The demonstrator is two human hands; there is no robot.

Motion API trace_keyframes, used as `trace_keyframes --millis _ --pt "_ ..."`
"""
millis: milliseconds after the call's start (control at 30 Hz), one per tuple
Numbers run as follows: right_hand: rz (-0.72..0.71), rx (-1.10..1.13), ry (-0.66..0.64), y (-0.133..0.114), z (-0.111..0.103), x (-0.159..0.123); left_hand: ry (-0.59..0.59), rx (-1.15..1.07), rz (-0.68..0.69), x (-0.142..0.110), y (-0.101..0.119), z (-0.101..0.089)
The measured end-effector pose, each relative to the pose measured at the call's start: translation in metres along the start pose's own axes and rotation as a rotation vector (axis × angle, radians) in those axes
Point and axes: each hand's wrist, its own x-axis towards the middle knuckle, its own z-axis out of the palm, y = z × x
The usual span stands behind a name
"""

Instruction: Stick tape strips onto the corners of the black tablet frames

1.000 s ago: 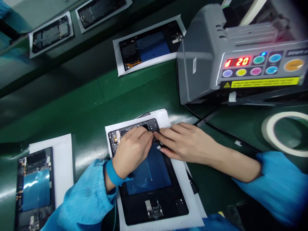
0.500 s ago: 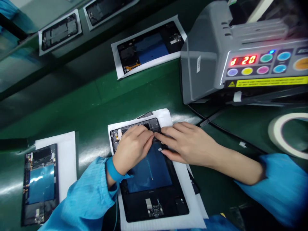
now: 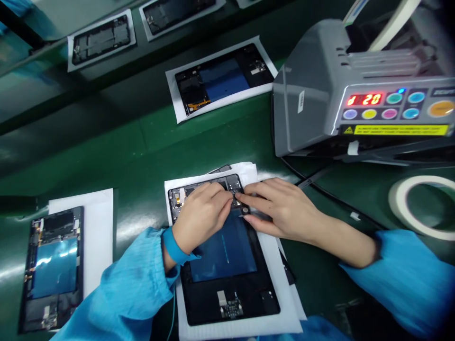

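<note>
An opened tablet (image 3: 256, 298) with a blue film-covered battery (image 3: 223, 255) lies on white sheets (image 3: 289, 312) before me. My left hand (image 3: 204, 215) is over its upper part, thumb and forefinger pinched together; whatever they hold is hidden. From the right, my right hand (image 3: 280, 208) reaches in with its forefinger at the same spot, almost touching the left fingertips. Its thumb is apart from the forefinger, beside a small pale piece whose kind I cannot make out. A blue wrist strap (image 3: 176, 247) circles my left wrist.
A second opened tablet (image 3: 53, 270) lies at the left. Another tablet (image 3: 227, 78) rests on paper farther back, near a grey tape dispenser (image 3: 309, 109) reading 20. A tape roll (image 3: 398, 203) and a black cable (image 3: 341, 203) are at the right. More tablet frames (image 3: 101, 40) stand behind.
The view has shifted slightly. Both hands remain at the tablet's upper part, and the right thumb has moved a little up from the battery's edge.
</note>
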Motion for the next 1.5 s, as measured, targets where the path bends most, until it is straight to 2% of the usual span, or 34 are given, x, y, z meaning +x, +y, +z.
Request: trace_keyframes --millis 200,333,400,967,1300,1400,1500 --pt "0.041 0.024 0.019 -0.002 -0.003 0.006 -0.014 0.002 -0.006 -0.001 0.0 0.0" --pt "0.032 -0.155 0.171 -0.003 0.0 0.015 -0.022 0.014 -0.003 0.0 0.0 0.001" --pt "0.014 -0.249 0.196 -0.003 0.002 0.019 -0.02 0.013 -0.005 0.0 -0.001 0.001" --pt "0.0 -0.271 0.15 -0.001 0.005 0.024 -0.025 0.005 -0.018 -0.001 -0.001 0.001" --pt "0.065 -0.144 0.076 0.0 0.006 0.025 -0.026 -0.007 -0.032 -0.001 -0.001 0.001" --pt "0.036 -0.133 0.033 -0.002 0.003 0.026 -0.015 -0.006 -0.026 0.001 -0.002 0.004" --pt "-0.003 -0.236 -0.058 -0.012 -0.003 0.028 -0.028 -0.003 -0.046 0.002 0.001 0.006"
